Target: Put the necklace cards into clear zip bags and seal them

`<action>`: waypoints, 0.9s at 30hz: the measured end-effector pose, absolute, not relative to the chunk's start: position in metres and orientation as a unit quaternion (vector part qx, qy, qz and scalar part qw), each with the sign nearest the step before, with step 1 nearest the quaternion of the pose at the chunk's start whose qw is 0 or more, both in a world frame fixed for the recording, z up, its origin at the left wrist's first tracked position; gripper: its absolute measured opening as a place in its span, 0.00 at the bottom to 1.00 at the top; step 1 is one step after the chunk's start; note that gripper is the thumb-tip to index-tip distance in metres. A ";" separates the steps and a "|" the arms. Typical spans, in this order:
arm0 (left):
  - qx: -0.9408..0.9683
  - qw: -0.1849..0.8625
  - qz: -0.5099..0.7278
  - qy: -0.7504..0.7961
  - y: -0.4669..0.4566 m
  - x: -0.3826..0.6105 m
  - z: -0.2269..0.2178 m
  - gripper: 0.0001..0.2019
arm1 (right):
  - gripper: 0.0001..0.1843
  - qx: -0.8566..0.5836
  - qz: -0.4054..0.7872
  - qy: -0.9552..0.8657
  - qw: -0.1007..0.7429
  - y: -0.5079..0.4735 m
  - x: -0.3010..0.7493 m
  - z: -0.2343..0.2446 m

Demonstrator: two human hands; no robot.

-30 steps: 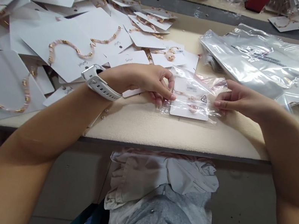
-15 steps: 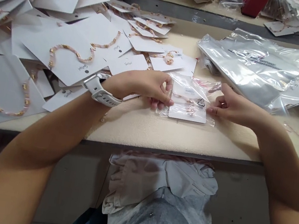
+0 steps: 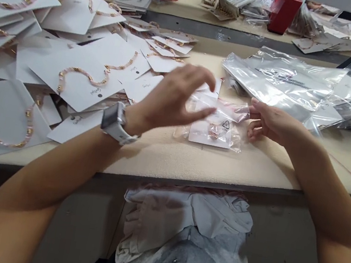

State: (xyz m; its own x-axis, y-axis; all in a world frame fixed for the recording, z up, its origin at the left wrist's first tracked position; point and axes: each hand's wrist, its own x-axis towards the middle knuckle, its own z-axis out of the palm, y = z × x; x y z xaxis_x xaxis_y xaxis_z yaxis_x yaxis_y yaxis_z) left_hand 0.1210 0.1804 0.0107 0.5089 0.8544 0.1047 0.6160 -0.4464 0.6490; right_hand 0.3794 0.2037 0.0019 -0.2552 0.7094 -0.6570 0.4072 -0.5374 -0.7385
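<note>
My left hand [image 3: 176,98] is raised and blurred, fingers apart, holding nothing, just left of a clear plastic bag [image 3: 222,110]. Inside that bag lies a white card [image 3: 203,136] with a pink and gold bracelet on it, partly hidden by glare and folded plastic. My right hand [image 3: 272,125] pinches the bag's right edge between its fingers. A white watch [image 3: 114,122] sits on my left wrist. The bag rests flat on a cream table top [image 3: 154,155].
Many white cards with pink and gold bracelets lie scattered to the left. A stack of filled plastic bags [image 3: 281,84] lies to the right. A raised back shelf carries a red box [image 3: 284,13] and more packaged items. White cloth [image 3: 182,213] lies on my lap below the table edge.
My left hand has let go of the bag and lifted away, up and to the left. My right hand and the bag have shifted slightly left, and the view has tilted upward.
</note>
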 end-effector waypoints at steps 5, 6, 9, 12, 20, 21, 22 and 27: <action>0.917 0.240 0.098 0.302 0.166 0.142 -0.023 0.31 | 0.16 -0.595 0.694 -0.379 0.142 0.213 0.377 -0.008; 0.923 0.231 0.093 0.294 0.164 0.143 -0.026 0.32 | 0.16 -0.586 0.704 -0.375 0.144 0.215 0.376 -0.009; 0.937 0.188 0.097 0.277 0.163 0.141 -0.031 0.33 | 0.16 -0.549 0.736 -0.370 0.142 0.220 0.375 -0.013; 0.953 0.139 0.105 0.249 0.163 0.139 -0.031 0.31 | 0.12 -0.529 0.757 -0.355 0.145 0.221 0.373 -0.015; 0.967 0.109 0.063 0.221 0.162 0.141 -0.030 0.25 | 0.12 -0.598 0.722 -0.280 0.208 0.219 0.363 -0.007; 0.966 0.118 0.055 0.223 0.163 0.141 -0.030 0.25 | 0.12 -0.601 0.720 -0.280 0.207 0.219 0.362 -0.006; 0.965 0.129 0.046 0.224 0.163 0.142 -0.030 0.24 | 0.12 -0.602 0.718 -0.283 0.206 0.219 0.361 -0.006; 0.955 0.198 0.002 0.222 0.166 0.143 -0.030 0.25 | 0.12 -0.633 0.669 -0.346 0.180 0.218 0.362 -0.007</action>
